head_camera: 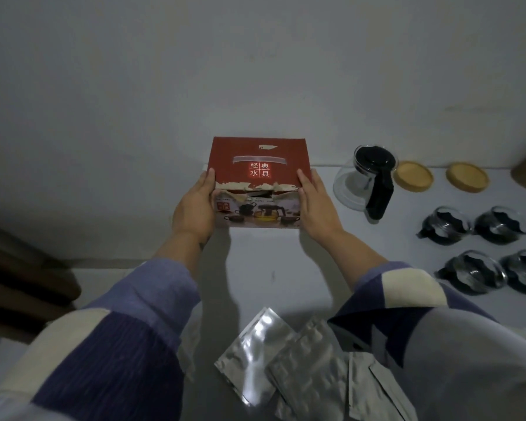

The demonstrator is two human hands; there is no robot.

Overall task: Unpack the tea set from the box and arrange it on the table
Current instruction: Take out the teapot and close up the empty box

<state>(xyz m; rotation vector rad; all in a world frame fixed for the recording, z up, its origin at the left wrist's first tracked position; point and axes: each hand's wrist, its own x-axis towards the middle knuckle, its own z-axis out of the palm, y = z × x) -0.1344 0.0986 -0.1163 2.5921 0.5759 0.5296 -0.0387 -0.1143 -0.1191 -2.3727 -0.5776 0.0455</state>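
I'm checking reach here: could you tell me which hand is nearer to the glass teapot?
Right. The right hand presses the red box's right side, just left of the glass teapot; the left hand is beyond the box.

the box point(258, 165), held between both hands, bears four white characters on its red top, 经典 over 水具, set between the two grips; smaller print on its front face is unreadable.

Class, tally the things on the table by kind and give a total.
Red box: 1
Glass teapot: 1
Glass cups: 4
Wooden coasters: 2
Foil packets: 3, perhaps more under the sleeve
Total: 11
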